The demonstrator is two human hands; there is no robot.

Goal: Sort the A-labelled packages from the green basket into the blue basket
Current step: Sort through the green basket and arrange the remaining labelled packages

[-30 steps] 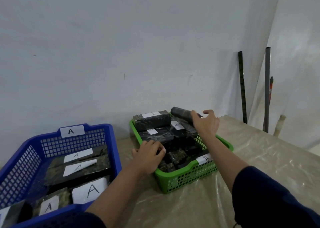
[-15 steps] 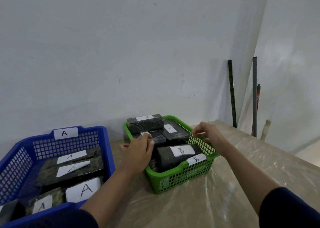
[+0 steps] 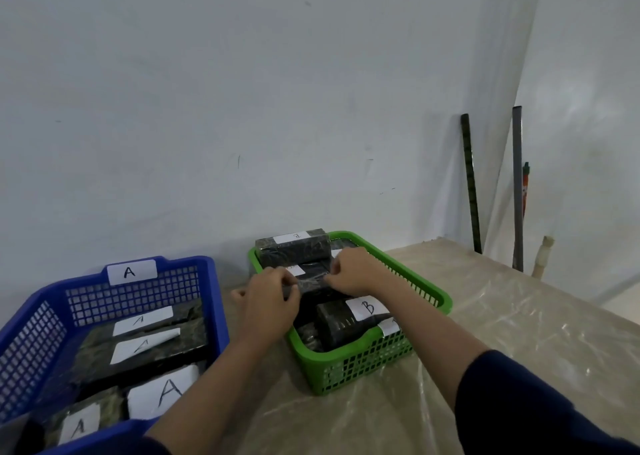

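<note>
Now both hands' fingers clamped on dark pkg [image 3: 311, 281] in green basket [image 3: 429, 290]; A-pkgs [image 3: 145, 345] in blue basket [image 3: 145, 290]

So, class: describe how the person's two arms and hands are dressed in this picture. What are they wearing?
Both hands are bare: no gloves, rings or watch show on the left hand or the right hand. The forearms are uncovered too. A dark navy sleeve covers the right upper arm, and only a sliver of matching dark sleeve shows on the left.
</note>
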